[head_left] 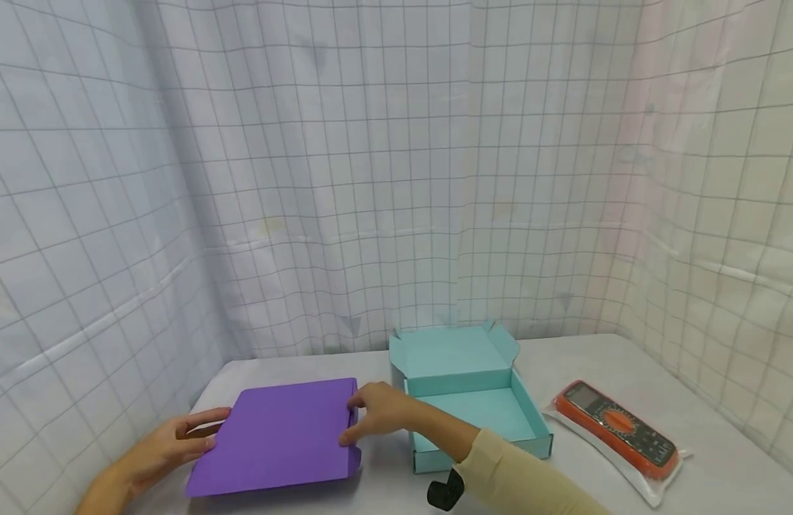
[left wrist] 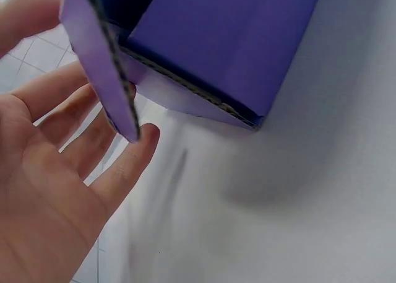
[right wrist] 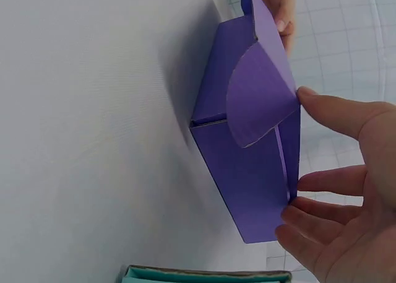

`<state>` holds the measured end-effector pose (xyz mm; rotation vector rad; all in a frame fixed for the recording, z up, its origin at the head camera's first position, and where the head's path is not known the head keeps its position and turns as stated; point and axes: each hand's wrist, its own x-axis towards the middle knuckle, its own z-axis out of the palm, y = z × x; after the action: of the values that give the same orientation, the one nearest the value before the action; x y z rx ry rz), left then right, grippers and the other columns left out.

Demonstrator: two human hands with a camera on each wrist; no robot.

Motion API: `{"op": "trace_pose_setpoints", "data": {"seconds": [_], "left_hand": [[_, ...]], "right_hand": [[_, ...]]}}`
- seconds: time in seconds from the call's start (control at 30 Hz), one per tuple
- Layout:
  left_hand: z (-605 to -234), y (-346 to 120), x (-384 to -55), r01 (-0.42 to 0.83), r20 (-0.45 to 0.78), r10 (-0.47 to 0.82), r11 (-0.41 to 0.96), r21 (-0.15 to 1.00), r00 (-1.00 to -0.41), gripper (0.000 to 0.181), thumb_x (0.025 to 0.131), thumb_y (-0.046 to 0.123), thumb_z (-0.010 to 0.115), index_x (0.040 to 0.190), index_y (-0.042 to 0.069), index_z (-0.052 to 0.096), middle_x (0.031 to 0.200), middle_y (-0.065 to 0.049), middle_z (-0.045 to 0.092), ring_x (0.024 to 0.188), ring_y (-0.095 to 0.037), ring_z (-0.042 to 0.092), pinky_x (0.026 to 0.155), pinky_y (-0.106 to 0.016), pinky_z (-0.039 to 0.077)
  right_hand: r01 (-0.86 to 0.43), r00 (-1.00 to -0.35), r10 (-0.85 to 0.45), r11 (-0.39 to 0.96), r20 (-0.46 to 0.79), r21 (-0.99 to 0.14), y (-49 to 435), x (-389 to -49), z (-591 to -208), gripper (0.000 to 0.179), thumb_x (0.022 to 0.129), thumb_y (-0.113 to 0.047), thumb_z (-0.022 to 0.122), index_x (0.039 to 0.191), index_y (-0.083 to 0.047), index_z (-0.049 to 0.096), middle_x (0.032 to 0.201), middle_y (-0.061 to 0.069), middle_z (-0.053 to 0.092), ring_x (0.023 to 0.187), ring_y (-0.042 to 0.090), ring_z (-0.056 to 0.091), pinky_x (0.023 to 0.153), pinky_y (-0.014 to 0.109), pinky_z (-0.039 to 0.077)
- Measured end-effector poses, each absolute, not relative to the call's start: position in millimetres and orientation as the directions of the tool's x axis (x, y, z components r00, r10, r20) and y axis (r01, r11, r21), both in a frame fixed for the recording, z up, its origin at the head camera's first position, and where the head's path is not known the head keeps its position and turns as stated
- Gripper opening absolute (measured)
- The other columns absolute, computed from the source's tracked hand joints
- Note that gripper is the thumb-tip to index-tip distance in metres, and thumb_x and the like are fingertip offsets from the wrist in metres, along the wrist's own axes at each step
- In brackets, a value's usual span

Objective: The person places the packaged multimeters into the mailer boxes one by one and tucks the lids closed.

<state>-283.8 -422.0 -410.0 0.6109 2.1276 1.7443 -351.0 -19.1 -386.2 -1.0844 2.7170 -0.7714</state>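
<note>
A purple cardboard box [head_left: 283, 433] lies at the left of the table, its lid slightly raised. In the right wrist view a rounded side flap [right wrist: 263, 94] hangs outside the box wall. My left hand [head_left: 171, 443] holds the left edge of the lid, and in the left wrist view its fingers [left wrist: 127, 171] lie around a lid flap [left wrist: 102, 66]. My right hand [head_left: 380, 415] grips the box's right side. In the right wrist view its thumb touches the lid's edge and the other fingers rest along the box's far corner.
An open teal cardboard box [head_left: 473, 411] stands right of the purple one, under my right forearm. Farther right lies an orange-and-black multimeter [head_left: 618, 429] in clear plastic wrap. White gridded curtains [head_left: 383, 179] close off the table's back and sides.
</note>
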Motion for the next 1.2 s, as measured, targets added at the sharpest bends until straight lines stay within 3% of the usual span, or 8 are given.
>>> {"op": "trace_pose_setpoints", "data": {"seconds": [0.23,0.43,0.5,0.6,0.73,0.93,1.07,1.2], "left_hand": [[-411.3,-417.8,-280.8,0.126,-0.016,0.428,0.302,0.945,-0.904,0.056,0.095,0.004,0.049,0.145,0.0,0.023,0.146,-0.019,0.029,0.12,0.0,0.042,0.092,-0.023,0.041],[-411.9,-415.8,-280.1,0.089,-0.04,0.43,0.276,0.957,-0.902,0.061,0.095,0.004,0.049,0.145,-0.005,0.014,0.139,-0.001,0.037,0.115,-0.008,0.049,0.091,-0.029,0.044],[-412.1,-414.4,-278.5,0.107,-0.024,0.417,0.288,0.952,-0.909,0.062,0.095,0.005,0.05,0.143,-0.008,0.014,0.136,0.001,0.038,0.112,-0.01,0.051,0.089,-0.029,0.045],[-410.9,-411.2,-273.6,0.146,0.009,0.384,0.328,0.934,-0.923,0.064,0.094,0.007,0.053,0.14,-0.013,0.014,0.134,-0.012,0.039,0.107,-0.01,0.054,0.087,-0.028,0.047],[-409.5,-406.7,-263.8,0.184,0.046,0.299,0.45,0.874,-0.953,0.062,0.092,0.012,0.057,0.134,-0.02,0.024,0.124,-0.029,0.045,0.097,-0.006,0.058,0.08,-0.026,0.05],[-410.3,-399.0,-250.8,0.023,-0.015,0.053,0.655,0.755,-0.998,0.048,0.091,0.029,0.06,0.114,-0.012,0.053,0.102,-0.013,0.059,0.088,-0.018,0.058,0.069,-0.033,0.054],[-411.2,-391.2,-249.1,-0.096,-0.084,-0.049,0.644,0.759,-0.995,0.042,0.09,0.038,0.059,0.097,-0.004,0.06,0.09,-0.006,0.061,0.084,-0.022,0.06,0.067,-0.039,0.054],[-413.7,-387.0,-243.0,-0.109,-0.087,-0.066,0.667,0.737,-0.994,0.039,0.09,0.039,0.059,0.087,0.0,0.062,0.08,-0.003,0.061,0.076,-0.019,0.059,0.064,-0.035,0.054]], "right_hand": [[-0.766,-0.622,-0.774,0.569,0.12,-0.299,-23.6,-354.4,-387.7,0.066,0.07,-0.054,0.075,0.12,-0.011,0.063,0.125,-0.005,0.054,0.12,0.011,0.044,0.097,0.025,0.037],[-0.886,-0.457,-0.89,0.454,0.003,-0.094,-33.4,-349.1,-380.8,0.057,0.084,-0.043,0.061,0.133,-0.013,0.053,0.139,-0.001,0.043,0.126,0.01,0.038,0.101,0.02,0.03],[-0.884,-0.463,-0.886,0.463,-0.006,-0.07,-36.8,-347.8,-379.0,0.057,0.083,-0.047,0.06,0.131,-0.015,0.055,0.135,-0.003,0.048,0.122,0.01,0.042,0.098,0.021,0.034],[-0.874,-0.483,-0.876,0.481,0.007,-0.063,-40.7,-347.5,-377.0,0.058,0.08,-0.054,0.062,0.128,-0.021,0.058,0.121,-0.011,0.056,0.105,0.005,0.051,0.084,0.02,0.042],[-0.878,-0.476,-0.879,0.473,0.02,-0.071,-45.2,-348.7,-376.6,0.058,0.076,-0.058,0.067,0.124,-0.026,0.061,0.109,-0.02,0.058,0.086,-0.001,0.049,0.069,0.016,0.041],[-0.867,-0.497,-0.868,0.496,0.009,-0.058,-49.4,-348.1,-376.4,0.056,0.073,-0.059,0.069,0.12,-0.029,0.064,0.115,-0.019,0.058,0.092,-0.003,0.051,0.07,0.015,0.043],[-0.855,-0.515,-0.857,0.514,-0.005,-0.067,-49.0,-347.8,-375.3,0.056,0.072,-0.058,0.071,0.12,-0.029,0.064,0.112,-0.02,0.058,0.088,-0.003,0.051,0.069,0.016,0.043],[-0.848,-0.524,-0.852,0.523,-0.014,-0.088,-48.0,-345.9,-375.5,0.057,0.071,-0.058,0.071,0.12,-0.03,0.064,0.115,-0.019,0.057,0.1,-0.001,0.051,0.075,0.016,0.044]]}}
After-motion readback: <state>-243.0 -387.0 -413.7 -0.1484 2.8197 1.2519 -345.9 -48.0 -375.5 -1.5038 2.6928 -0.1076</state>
